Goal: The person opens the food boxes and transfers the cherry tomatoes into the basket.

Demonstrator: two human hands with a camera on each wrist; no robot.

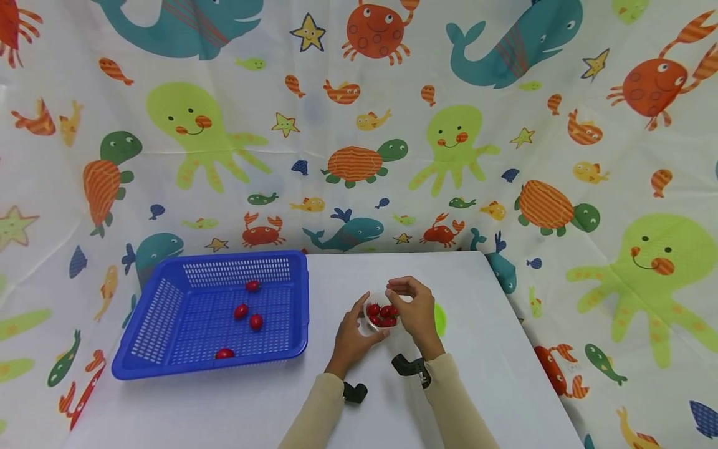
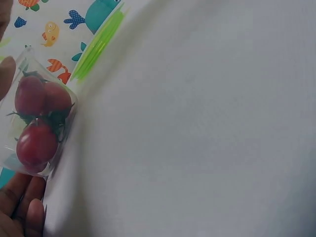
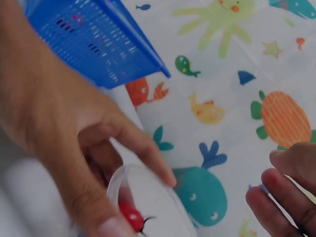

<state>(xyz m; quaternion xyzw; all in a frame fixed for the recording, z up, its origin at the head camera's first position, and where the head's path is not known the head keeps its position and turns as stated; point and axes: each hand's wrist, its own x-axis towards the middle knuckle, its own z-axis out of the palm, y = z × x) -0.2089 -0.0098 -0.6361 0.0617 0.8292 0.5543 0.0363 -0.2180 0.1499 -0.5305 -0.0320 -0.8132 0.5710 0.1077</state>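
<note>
My left hand (image 1: 352, 340) grips a small clear plastic cup (image 3: 170, 210), its thumb along the near side and fingers around the left. Inside the cup lie several small red tomatoes (image 1: 382, 317) with green stems; they also show through its wall in the left wrist view, where one tomato (image 2: 37, 145) sits lowest. Over the cup's right rim hovers my right hand (image 1: 417, 308), its fingers loosely bent and apart from the thumb. Nothing shows between those fingers (image 3: 269, 207) in the right wrist view. A lime green lid (image 1: 440, 320) is partly hidden behind the right hand.
To the left stands a blue plastic basket (image 1: 210, 349) with several loose red tomatoes (image 1: 241, 311) spread inside. The white table (image 1: 471, 399) meets a cloth backdrop (image 1: 336, 75) printed with sea animals. A black wrist camera (image 1: 412, 366) sits on each wrist.
</note>
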